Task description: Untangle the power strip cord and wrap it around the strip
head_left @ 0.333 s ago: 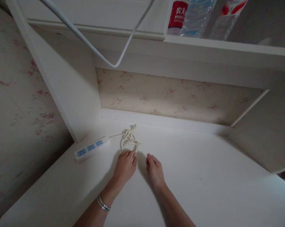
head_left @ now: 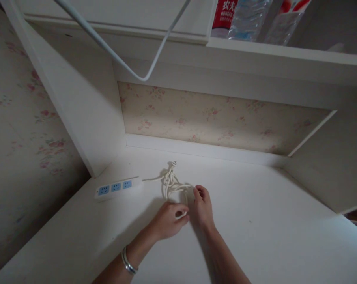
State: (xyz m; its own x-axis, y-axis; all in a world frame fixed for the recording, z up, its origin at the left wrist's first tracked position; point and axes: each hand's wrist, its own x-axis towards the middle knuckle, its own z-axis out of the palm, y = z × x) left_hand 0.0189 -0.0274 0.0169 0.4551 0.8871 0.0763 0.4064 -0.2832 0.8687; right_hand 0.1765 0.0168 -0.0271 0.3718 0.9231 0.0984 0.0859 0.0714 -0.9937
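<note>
The cord [head_left: 172,182] lies in a loose tangle on the counter [head_left: 270,221], near the middle, just right of the strip [head_left: 116,189] it runs from. Its loops spread toward the person, which seems to be why both hands can meet them with the arms only half stretched. The left hand [head_left: 172,218] pinches the near loop between thumb and fingers, a bit of white showing in the gap; that grip suits something so thin. The right hand [head_left: 202,201] is beside the tangle's right side, fingers curled in toward the thumb, a strand running up to it; from where I stand I can't tell whether it pinches that strand or merely touches it. Coming in from opposite sides, the hands leave the knotted middle open to view.

The plug [head_left: 174,163] sits at the far end of the tangle, apart from both hands. The strip lies flat, sockets upward, so its own weight probably steadies it while the cord is handled. A bracelet [head_left: 127,260] circles the left wrist. Higher up, bottles [head_left: 249,19] stand on a shelf [head_left: 285,53], out of the hands' way, and a cable [head_left: 107,49] hangs in a bend.
</note>
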